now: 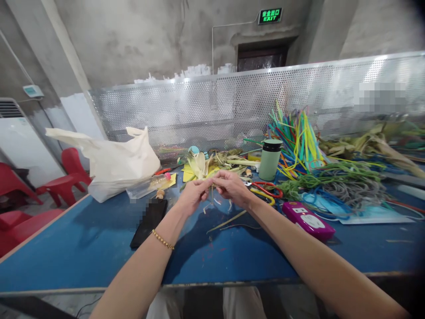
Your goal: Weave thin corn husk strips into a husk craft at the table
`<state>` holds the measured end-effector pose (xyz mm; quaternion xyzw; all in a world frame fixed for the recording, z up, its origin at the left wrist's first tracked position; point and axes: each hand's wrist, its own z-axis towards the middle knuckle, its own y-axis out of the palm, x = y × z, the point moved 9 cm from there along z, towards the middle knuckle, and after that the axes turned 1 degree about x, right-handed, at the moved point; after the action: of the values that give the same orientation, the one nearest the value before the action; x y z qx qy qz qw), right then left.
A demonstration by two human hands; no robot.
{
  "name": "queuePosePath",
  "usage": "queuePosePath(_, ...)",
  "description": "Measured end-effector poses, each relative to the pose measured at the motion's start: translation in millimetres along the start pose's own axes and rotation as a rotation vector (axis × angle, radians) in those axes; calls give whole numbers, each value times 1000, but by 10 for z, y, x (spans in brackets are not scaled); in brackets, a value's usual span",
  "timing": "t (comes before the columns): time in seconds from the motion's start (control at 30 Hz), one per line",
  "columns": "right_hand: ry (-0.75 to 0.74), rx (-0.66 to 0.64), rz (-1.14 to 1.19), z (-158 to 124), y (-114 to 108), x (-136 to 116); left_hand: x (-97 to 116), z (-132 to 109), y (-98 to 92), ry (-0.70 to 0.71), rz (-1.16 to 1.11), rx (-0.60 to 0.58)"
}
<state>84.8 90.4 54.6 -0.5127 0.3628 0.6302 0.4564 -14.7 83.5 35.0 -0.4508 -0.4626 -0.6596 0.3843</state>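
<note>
My left hand (192, 196) and my right hand (233, 188) meet above the middle of the blue table, fingertips pinched together. A pale corn husk (198, 165) fans up just behind the left fingers, and both hands seem closed on its narrow end. The exact spot between the fingertips is small and partly hidden. Under the hands lie thin husk scraps (229, 220) on the table. To the right of my right hand rest red-handled scissors (270, 189) and a yellow-handled tool (264, 195). A black phone (149, 223) lies beside my left forearm.
A white plastic bag (121, 159) stands at the left. On the right are a green tumbler (270, 160), a purple box (308, 220), colourful strips (300, 141), cords (352, 184) and a blue face mask (372, 217). A perforated metal screen (186, 106) borders the back; red chairs (71, 177) stand left.
</note>
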Motion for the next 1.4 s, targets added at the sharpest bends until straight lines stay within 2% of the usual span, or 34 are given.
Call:
queuePosePath(0.23,13,25,22,8,23,29,-36,2,-13,-17,-101,33)
queuePosePath(0.77,-4,69,39,23,13,117,-30,3,18,17,-19,-13)
queuePosePath(1.03,9,56,21,23,-13,53,-36,-6,35,-84,-100,-77)
queuePosePath(1.4,-16,85,-54,38,-29,69,21,30,-14,47,92,-37)
